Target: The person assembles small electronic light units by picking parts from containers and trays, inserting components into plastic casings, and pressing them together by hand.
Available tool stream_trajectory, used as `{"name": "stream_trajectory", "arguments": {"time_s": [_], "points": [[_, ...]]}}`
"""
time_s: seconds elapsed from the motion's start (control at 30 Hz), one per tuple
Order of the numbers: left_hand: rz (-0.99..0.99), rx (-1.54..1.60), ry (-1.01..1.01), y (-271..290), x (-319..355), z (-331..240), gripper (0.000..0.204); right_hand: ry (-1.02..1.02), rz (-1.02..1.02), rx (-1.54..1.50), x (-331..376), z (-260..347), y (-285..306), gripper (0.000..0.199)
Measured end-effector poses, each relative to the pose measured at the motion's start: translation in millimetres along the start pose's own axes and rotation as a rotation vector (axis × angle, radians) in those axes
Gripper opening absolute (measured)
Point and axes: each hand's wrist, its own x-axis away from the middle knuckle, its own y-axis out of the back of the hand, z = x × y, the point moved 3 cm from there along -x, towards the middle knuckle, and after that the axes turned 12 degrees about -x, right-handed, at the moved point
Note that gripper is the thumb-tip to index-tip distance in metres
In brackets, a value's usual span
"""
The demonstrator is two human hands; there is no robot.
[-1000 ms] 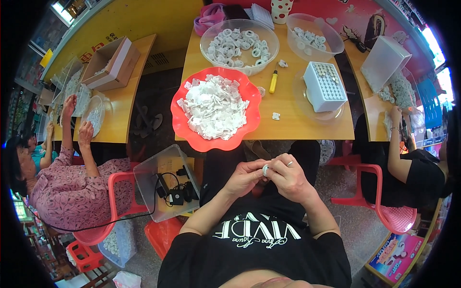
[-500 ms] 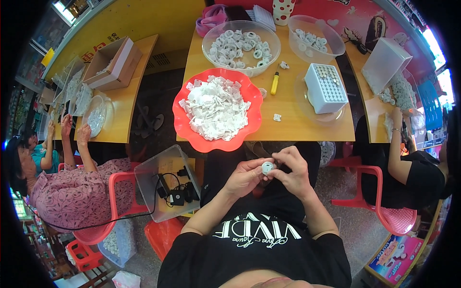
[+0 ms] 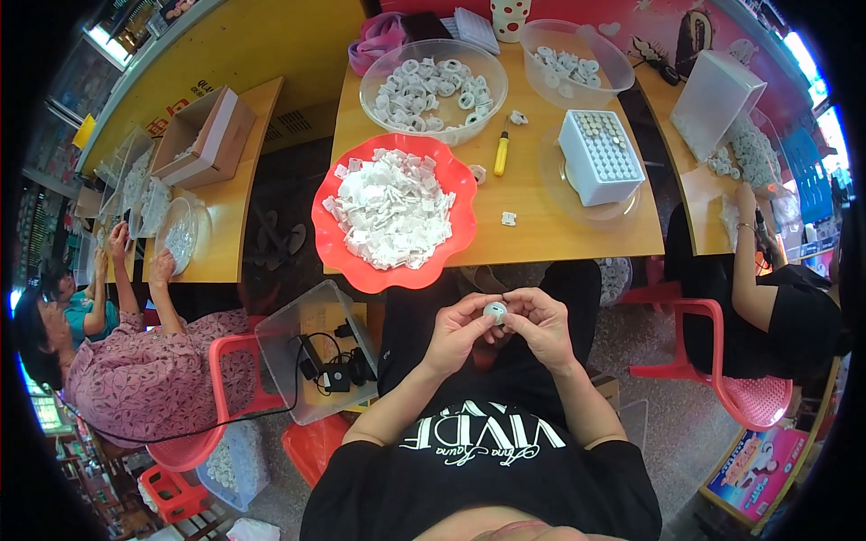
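Note:
My left hand [image 3: 456,332] and my right hand [image 3: 544,323] meet over my lap, below the table's near edge. Together they pinch a small white round ring-shaped part [image 3: 494,312] between the fingertips. Just beyond them on the wooden table [image 3: 559,225] stands a red wavy-rimmed bowl [image 3: 330,236] heaped with small white plastic pieces [image 3: 392,207]. Farther back a clear bowl [image 3: 433,86] holds several white ring-shaped parts.
A white block tray [image 3: 599,155] sits on a clear plate, a yellow tool [image 3: 501,154] lies beside it, and a second clear bowl [image 3: 575,61] is behind. A clear box with cables [image 3: 320,361] stands at my left. People sit on red chairs on both sides.
My hands have shifted slightly left and lower toward my lap, turning the small white part between the fingers. The bowls on the table stay put.

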Motion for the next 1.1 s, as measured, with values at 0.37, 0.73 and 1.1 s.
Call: {"name": "stream_trajectory", "arguments": {"time_s": [0.37, 0.73, 1.1], "points": [[-0.09, 0.059, 0.028, -6.1, 0.5, 4.2, 0.024, 0.01, -0.117, 0.004, 8.0, -3.9, -3.3, 0.021], [-0.191, -0.083, -0.061, -13.2, 6.2, -3.4, 0.026, 0.319, -0.246, 0.462, 14.0, -11.0, -21.4, 0.014], [-0.449, -0.748, -0.604, -19.1, 24.5, -19.8, 0.025, 0.744, -0.061, 0.725, 15.7, 20.9, -44.9, 0.022]]}}
